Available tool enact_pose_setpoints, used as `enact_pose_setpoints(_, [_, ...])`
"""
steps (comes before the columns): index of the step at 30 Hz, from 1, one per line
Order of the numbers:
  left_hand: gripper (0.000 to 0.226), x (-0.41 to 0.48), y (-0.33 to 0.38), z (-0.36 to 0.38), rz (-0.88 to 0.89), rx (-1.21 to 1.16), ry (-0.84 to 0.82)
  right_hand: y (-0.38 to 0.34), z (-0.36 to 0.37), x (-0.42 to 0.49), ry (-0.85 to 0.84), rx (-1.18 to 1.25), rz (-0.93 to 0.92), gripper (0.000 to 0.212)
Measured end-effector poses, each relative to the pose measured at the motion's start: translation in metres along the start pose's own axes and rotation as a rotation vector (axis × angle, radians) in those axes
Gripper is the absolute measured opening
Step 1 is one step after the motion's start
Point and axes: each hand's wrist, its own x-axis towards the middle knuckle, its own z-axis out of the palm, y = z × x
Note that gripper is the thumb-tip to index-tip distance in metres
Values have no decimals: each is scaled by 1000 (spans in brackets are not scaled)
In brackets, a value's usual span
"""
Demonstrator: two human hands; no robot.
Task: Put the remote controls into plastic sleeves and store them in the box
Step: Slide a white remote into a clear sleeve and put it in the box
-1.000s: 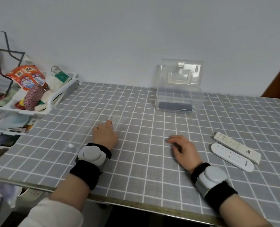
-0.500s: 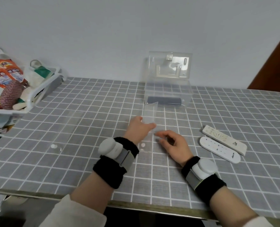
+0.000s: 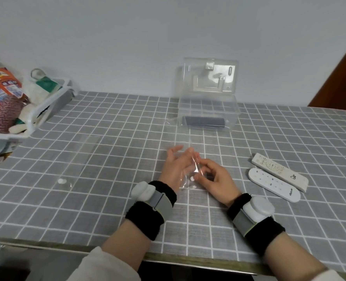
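Observation:
A clear plastic sleeve (image 3: 185, 151) stands between my two hands at the table's middle. My left hand (image 3: 175, 168) is spread behind it with the fingers apart. My right hand (image 3: 212, 179) pinches the sleeve's near end with thumb and fingers. Two white remote controls (image 3: 279, 174) (image 3: 273, 184) lie side by side to the right of my right hand. A clear plastic box (image 3: 207, 112) stands at the back with its lid up, and a dark remote control (image 3: 203, 121) lies inside it. Another clear sleeve (image 3: 78, 159) lies flat on the left.
A white basket (image 3: 36, 116) full of bags and packets stands at the left edge of the table. The grey checked tablecloth (image 3: 107, 209) reaches to the near edge. A brown door (image 3: 344, 78) is at the far right.
My left hand came from the left sleeve to the middle and brought a sleeve with it. Both hands now hold it upright between them, closer together than before.

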Motion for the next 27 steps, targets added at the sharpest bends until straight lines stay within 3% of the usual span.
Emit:
enact_pose_setpoints(3, [30, 3, 4, -4, -59, -97, -111, 4, 0, 3, 24, 26, 4, 32])
enact_pose_setpoints(5, [32, 4, 3, -5, -75, -140, -131, 2, 0, 1, 25, 2, 11, 32])
enact_pose_setpoints(10, [29, 10, 3, -4, -62, -194, -65, -9, -3, -8, 21, -51, 20, 35])
enact_pose_setpoints(14, [25, 16, 1, -10, -89, -245, -8, -14, -37, -20, 145, -425, 11, 34])
enact_pose_setpoints(16, [29, 16, 1, -11, -84, -232, 1, -14, -63, -28, 184, -632, 68, 38])
enact_pose_setpoints(20, [20, 19, 1, -12, -89, -239, -9, -5, -103, -38, 171, -874, 372, 43])
enact_pose_setpoints(23, [22, 18, 1, -12, -100, -251, -5, 1, -118, -42, 133, -909, 495, 37])
enact_pose_setpoints(27, [30, 17, 2, -10, -105, -294, 12, -2, -119, -41, 113, -903, 492, 36])
